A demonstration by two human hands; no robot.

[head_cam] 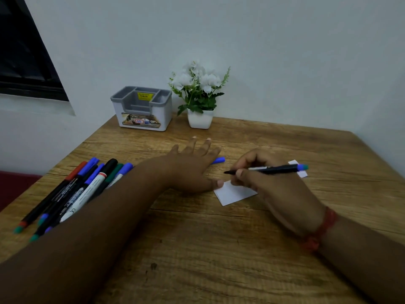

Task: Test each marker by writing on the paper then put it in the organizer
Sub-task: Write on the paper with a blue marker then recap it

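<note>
Your right hand point(260, 172) pinches the thin black marker with a blue end point(271, 169). It lies sideways, tip pointing left, just above the small white paper point(234, 193). Your flat left hand point(192, 167) holds the paper's left corner.

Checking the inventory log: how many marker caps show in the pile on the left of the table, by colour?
Blue caps: 3
Red cap: 1
Black cap: 1
Green cap: 1
Total: 6
The left forearm lies across the pile, so more could be hidden.
</note>
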